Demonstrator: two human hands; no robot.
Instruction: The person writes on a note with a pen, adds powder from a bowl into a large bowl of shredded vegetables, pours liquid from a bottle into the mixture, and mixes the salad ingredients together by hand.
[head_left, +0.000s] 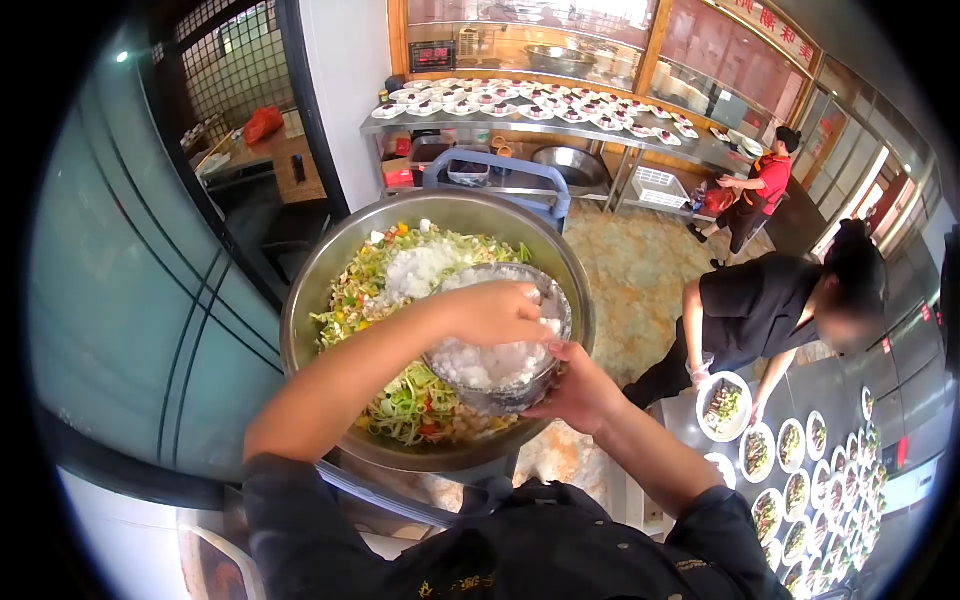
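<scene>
One metal bowl of white grains was over the shredded vegetables in the large basin, held at its side by the grip of the right hand. The left hand lay bent over these grains, and I could not tell whether its grip contained some. Because only the right hand seemed to support the bowl, a slip there could, in my judgement, tip it and spill the grains in one heap.

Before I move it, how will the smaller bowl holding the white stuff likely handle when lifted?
The smaller bowl will probably feel fairly heavy for its size, since white contents fill much of it. It is likely stiff: its rim looks round in the right hand. Tilting may spill the loose, clumpy contents.
</scene>
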